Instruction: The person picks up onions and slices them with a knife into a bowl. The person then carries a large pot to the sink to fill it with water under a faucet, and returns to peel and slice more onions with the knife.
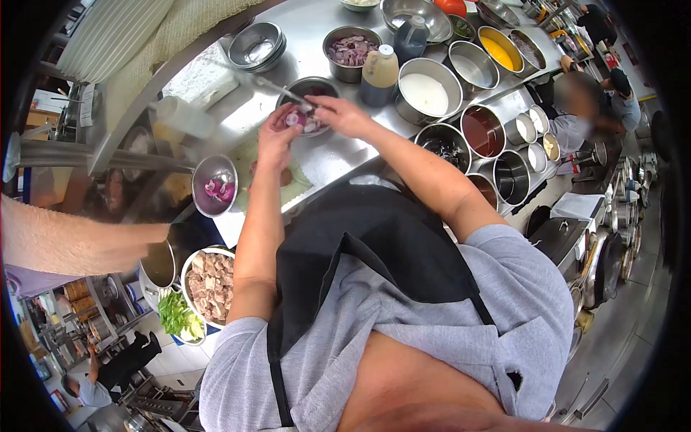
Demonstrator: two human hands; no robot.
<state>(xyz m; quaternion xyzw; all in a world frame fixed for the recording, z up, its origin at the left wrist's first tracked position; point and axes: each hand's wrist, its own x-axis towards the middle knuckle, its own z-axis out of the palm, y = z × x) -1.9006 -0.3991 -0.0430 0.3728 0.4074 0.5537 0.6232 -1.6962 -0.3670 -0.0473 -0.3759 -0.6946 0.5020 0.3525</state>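
My left hand [276, 134] is closed around a cut red onion [296, 119], with its fingers curled at the onion's far side. My right hand [344, 117] grips a knife [288, 93]; its blade is blurred and points up and left, and its handle is mostly hidden in my fingers. Both hands are close together over a metal bowl [325, 84], with pale and purple onion pieces showing at its near side. Left of my left forearm, a smaller metal bowl [204, 200] holds purple onion scraps. A greenish board [294, 189] lies under my forearm.
Behind my hands are stacked metal bowls [255, 45], a pot of chopped red onion [351, 50] and a capped bottle [380, 73]. Several pots, one with white contents [425, 93], line the right. Another person's forearm [86, 237] reaches in from the left, above chopped meat [210, 282].
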